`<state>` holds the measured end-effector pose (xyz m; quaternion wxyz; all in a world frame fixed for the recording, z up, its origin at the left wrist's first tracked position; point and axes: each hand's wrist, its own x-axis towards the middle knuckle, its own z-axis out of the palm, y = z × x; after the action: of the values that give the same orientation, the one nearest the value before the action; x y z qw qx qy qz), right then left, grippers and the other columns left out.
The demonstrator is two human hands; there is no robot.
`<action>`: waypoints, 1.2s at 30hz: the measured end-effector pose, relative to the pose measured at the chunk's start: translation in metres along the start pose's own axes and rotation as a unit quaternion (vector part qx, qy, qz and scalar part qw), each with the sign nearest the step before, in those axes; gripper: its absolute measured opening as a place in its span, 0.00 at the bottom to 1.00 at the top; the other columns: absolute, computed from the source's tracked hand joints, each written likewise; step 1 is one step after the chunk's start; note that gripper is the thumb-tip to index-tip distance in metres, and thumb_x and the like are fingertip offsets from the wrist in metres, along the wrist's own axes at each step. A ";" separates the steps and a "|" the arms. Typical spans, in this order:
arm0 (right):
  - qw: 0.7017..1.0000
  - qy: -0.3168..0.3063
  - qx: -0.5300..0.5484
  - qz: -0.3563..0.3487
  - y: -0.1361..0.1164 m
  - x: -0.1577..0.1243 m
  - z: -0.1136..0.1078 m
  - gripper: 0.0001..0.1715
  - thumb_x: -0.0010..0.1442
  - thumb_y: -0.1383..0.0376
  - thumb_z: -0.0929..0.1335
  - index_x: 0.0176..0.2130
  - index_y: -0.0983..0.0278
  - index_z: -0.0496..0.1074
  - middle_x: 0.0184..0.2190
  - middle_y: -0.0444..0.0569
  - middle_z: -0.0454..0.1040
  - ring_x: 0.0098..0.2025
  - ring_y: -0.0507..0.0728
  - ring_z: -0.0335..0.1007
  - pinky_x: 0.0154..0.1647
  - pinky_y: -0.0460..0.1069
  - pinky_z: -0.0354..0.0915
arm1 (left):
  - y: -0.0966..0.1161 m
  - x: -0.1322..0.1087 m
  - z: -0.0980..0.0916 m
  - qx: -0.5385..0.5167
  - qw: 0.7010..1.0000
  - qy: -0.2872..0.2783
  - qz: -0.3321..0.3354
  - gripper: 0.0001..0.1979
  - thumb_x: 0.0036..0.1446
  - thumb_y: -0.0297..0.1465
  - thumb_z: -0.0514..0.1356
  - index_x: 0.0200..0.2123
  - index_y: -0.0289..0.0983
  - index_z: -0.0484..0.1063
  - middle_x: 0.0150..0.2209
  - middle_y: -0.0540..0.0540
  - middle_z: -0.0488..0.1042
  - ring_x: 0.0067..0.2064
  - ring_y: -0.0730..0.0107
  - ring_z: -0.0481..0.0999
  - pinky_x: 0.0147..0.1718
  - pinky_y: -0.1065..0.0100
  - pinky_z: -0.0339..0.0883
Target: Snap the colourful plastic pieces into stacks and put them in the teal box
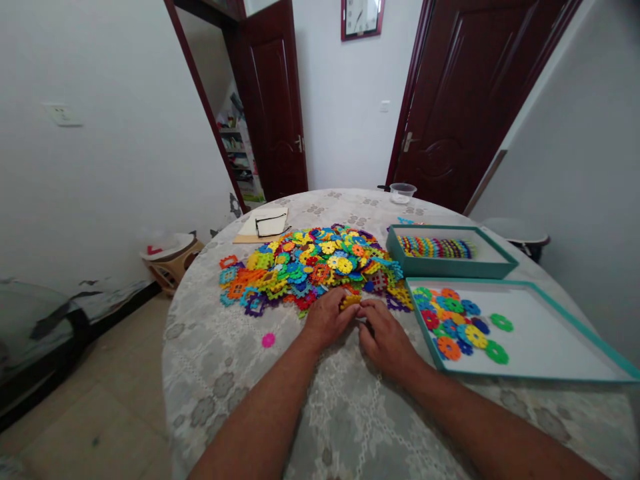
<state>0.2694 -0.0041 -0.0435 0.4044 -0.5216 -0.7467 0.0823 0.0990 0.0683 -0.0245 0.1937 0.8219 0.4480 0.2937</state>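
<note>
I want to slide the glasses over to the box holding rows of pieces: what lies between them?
The head view shows a heap of colourful plastic pieces between them, reaching close to the box.

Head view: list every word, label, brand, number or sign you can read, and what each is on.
No text can be read with certainty.
Wall clock: marks around the dial, too small to read.
Goods on the shelves through the doorway: too small and blurred to tell any lettering.
Pile of plastic pieces: no lettering can be made out.
</note>
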 end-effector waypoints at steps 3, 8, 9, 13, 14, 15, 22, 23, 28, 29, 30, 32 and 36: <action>1.000 -0.004 -0.009 -0.008 0.003 -0.001 0.001 0.18 0.62 0.74 0.64 0.49 0.61 0.72 0.55 0.58 0.71 0.60 0.64 0.68 0.63 0.62 0.66 | -0.002 0.000 0.001 0.005 1.000 -0.002 -0.005 0.12 0.66 0.44 0.60 0.39 0.40 0.71 0.36 0.49 0.76 0.38 0.64 0.74 0.39 0.67 0.64; 1.000 -0.005 -0.003 -0.010 0.001 -0.001 0.000 0.18 0.61 0.74 0.64 0.49 0.62 0.72 0.55 0.58 0.73 0.60 0.64 0.68 0.64 0.63 0.66 | 0.001 0.001 0.000 0.002 1.000 -0.005 -0.007 0.16 0.67 0.46 0.59 0.37 0.40 0.71 0.34 0.49 0.75 0.36 0.65 0.73 0.36 0.67 0.62; 1.000 -0.004 0.002 -0.006 0.000 -0.001 -0.001 0.18 0.61 0.73 0.64 0.49 0.62 0.72 0.54 0.58 0.73 0.59 0.64 0.68 0.64 0.62 0.66 | 0.001 0.001 0.000 -0.003 1.000 -0.006 -0.006 0.16 0.67 0.46 0.59 0.37 0.40 0.71 0.34 0.49 0.75 0.36 0.65 0.73 0.36 0.67 0.61; 0.999 -0.010 0.035 0.004 -0.005 0.001 -0.005 0.16 0.62 0.73 0.64 0.48 0.61 0.72 0.53 0.57 0.73 0.57 0.63 0.69 0.61 0.60 0.67 | 0.002 0.002 -0.002 -0.011 1.000 -0.017 -0.012 0.17 0.68 0.48 0.57 0.38 0.40 0.71 0.34 0.50 0.75 0.37 0.66 0.73 0.36 0.68 0.61; 0.999 -0.012 0.047 0.004 -0.006 0.001 -0.007 0.15 0.62 0.72 0.64 0.47 0.61 0.72 0.53 0.56 0.73 0.57 0.63 0.70 0.60 0.59 0.67 | 0.002 0.002 -0.003 -0.011 1.000 -0.020 -0.016 0.18 0.68 0.49 0.57 0.38 0.40 0.71 0.34 0.50 0.75 0.36 0.66 0.72 0.36 0.68 0.61; 0.998 -0.012 0.059 0.009 -0.007 0.001 -0.008 0.13 0.62 0.71 0.64 0.46 0.61 0.72 0.53 0.56 0.73 0.55 0.62 0.70 0.57 0.58 0.68 | 0.002 0.002 -0.003 -0.012 0.999 -0.023 -0.020 0.19 0.68 0.50 0.56 0.39 0.40 0.71 0.34 0.50 0.75 0.36 0.66 0.72 0.35 0.68 0.60; 0.974 0.020 0.135 0.179 -0.008 0.003 -0.013 0.17 0.68 0.60 0.66 0.54 0.61 0.65 0.34 0.45 0.74 0.33 0.57 0.72 0.36 0.51 0.68 | -0.001 0.000 -0.006 -0.066 0.997 -0.045 0.001 0.22 0.65 0.53 0.58 0.38 0.39 0.72 0.33 0.51 0.74 0.35 0.67 0.71 0.34 0.69 0.60; 0.974 0.033 0.135 0.178 -0.009 0.004 -0.014 0.20 0.68 0.58 0.67 0.56 0.62 0.65 0.37 0.47 0.74 0.35 0.57 0.72 0.38 0.51 0.69 | -0.002 -0.001 -0.006 -0.078 0.996 -0.051 0.008 0.22 0.65 0.54 0.59 0.38 0.39 0.72 0.33 0.51 0.74 0.35 0.67 0.71 0.34 0.69 0.59; 0.986 -0.013 0.119 0.113 -0.011 0.007 -0.016 0.23 0.69 0.57 0.67 0.61 0.61 0.68 0.50 0.53 0.76 0.43 0.59 0.74 0.46 0.53 0.69 | -0.006 0.000 -0.003 -0.097 0.992 -0.075 0.039 0.23 0.66 0.52 0.56 0.33 0.38 0.72 0.29 0.52 0.70 0.32 0.69 0.67 0.32 0.69 0.56; 0.986 -0.036 0.120 0.106 -0.011 0.007 -0.016 0.20 0.69 0.57 0.66 0.58 0.60 0.70 0.49 0.52 0.78 0.43 0.59 0.74 0.46 0.52 0.69 | -0.005 0.000 -0.003 -0.090 0.992 -0.077 0.043 0.24 0.67 0.52 0.55 0.31 0.38 0.71 0.28 0.52 0.69 0.31 0.70 0.66 0.31 0.69 0.55; 0.986 -0.054 0.120 0.107 -0.011 0.007 -0.016 0.17 0.69 0.58 0.66 0.55 0.60 0.72 0.46 0.50 0.79 0.42 0.58 0.74 0.44 0.52 0.68 | -0.005 0.000 -0.002 -0.080 0.993 -0.077 0.045 0.24 0.68 0.51 0.53 0.30 0.38 0.70 0.27 0.52 0.68 0.30 0.70 0.65 0.30 0.69 0.54; 0.984 -0.070 0.107 0.126 -0.011 0.007 -0.017 0.13 0.69 0.57 0.65 0.48 0.61 0.74 0.39 0.48 0.79 0.38 0.58 0.74 0.40 0.51 0.66 | -0.002 0.000 -0.003 -0.057 0.995 -0.072 0.048 0.23 0.70 0.50 0.51 0.31 0.38 0.70 0.27 0.53 0.68 0.30 0.70 0.65 0.30 0.69 0.54; 0.978 -0.052 0.078 0.184 -0.010 0.006 -0.018 0.15 0.69 0.53 0.66 0.43 0.61 0.74 0.34 0.46 0.79 0.35 0.58 0.73 0.37 0.51 0.65 | 0.004 -0.002 -0.005 -0.039 0.997 -0.048 0.045 0.17 0.71 0.46 0.53 0.37 0.40 0.71 0.32 0.52 0.72 0.34 0.69 0.69 0.34 0.69 0.58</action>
<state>0.2739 -0.0091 -0.0228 0.3826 -0.6116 -0.6494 0.2405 0.0979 0.0649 -0.0191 0.2332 0.8461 0.3893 0.2797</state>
